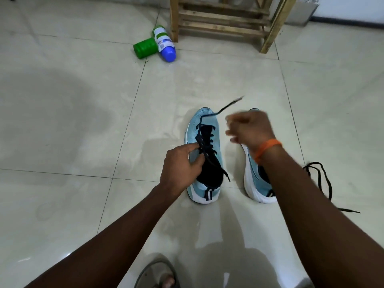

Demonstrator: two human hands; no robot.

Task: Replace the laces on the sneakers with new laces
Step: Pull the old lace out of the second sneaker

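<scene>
Sandalled foot (160, 273) nearest; L hand (180, 163) pinched lace (202, 142) on blue sneaker (218, 140); R hand (247, 129) blurred, finger state unclear.

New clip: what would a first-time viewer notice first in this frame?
The pale blue sneaker at the centre of the tiled floor stands out, its dark lace pinched by the left hand, with one lace end in the air beyond the toe. Beside it the blurred right hand hovers over the second sneaker. A loose black lace lies on the floor at right.
</scene>
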